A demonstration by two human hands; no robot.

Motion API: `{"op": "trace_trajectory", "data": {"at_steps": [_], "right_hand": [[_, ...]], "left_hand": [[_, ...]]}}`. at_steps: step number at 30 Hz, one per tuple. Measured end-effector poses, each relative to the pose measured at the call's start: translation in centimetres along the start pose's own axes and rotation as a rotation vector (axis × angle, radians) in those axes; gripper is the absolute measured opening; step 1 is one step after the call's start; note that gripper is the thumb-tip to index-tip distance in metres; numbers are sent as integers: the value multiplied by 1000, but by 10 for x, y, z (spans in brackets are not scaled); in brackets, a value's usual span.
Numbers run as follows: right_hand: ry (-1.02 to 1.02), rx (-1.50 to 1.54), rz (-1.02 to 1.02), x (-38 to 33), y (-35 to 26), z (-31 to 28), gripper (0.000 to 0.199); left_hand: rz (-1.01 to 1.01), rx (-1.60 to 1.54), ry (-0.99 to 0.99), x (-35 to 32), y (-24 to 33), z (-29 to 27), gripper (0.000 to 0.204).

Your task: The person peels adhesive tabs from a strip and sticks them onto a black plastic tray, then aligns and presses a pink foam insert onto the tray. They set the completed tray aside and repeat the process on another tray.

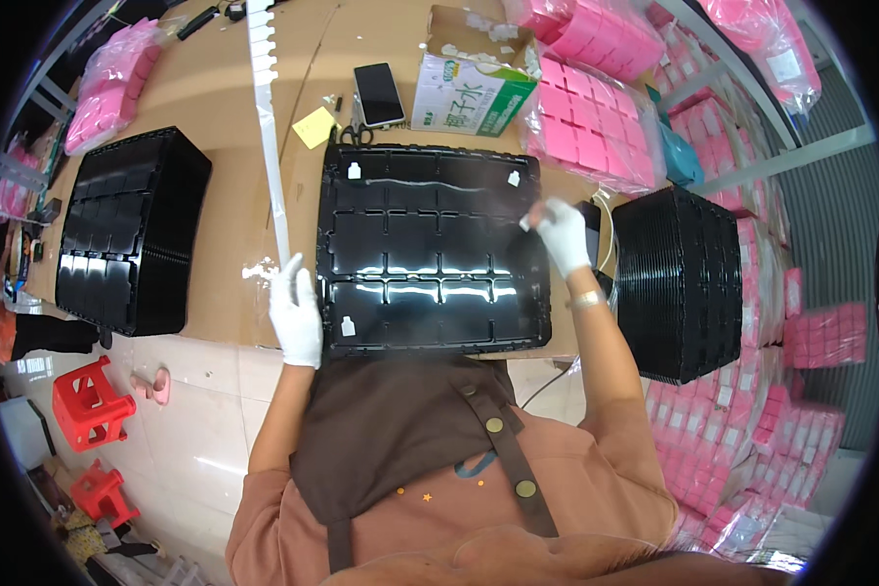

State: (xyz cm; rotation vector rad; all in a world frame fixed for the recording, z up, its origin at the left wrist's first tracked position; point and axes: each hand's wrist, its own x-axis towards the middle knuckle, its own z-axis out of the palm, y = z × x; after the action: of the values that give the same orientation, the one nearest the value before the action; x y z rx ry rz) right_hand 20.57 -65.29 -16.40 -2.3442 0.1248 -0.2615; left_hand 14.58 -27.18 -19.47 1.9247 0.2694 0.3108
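Note:
A black plastic tray (415,249) with molded compartments lies in front of me, with small white stickers (355,171) on it near three of its corners. My right hand (565,239), in a white glove and slightly blurred, is at the tray's right edge. Its fingertips pinch a small white sticker (525,224). At the tray's left edge is my left hand (296,314), also gloved in white. Its fingertips are on the lower end of a long white sticker strip (269,127), which stretches away across the table and has notched shapes along its far part.
Stacks of black trays stand left (132,234) and right (679,283). Beyond the tray are scissors (355,136), a yellow note (314,128), a phone (378,95) and an open carton (474,93). Pink wrapped packs (596,117) sit far right; red stools (93,402) stand lower left.

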Motion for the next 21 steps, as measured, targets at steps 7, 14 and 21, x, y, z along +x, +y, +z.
{"op": "trace_trajectory", "data": {"at_steps": [7,14,21], "right_hand": [[32,-673,-95,78,24,39,14],[-172,-284,57,93,33,29,12],[14,-424,-29,84,31,47,6]], "left_hand": [[20,-10,-31,-18,-5,4,23],[14,-68,-14,-22,-9,7,23],[136,43,-35,-21,-23,8,23]]}}
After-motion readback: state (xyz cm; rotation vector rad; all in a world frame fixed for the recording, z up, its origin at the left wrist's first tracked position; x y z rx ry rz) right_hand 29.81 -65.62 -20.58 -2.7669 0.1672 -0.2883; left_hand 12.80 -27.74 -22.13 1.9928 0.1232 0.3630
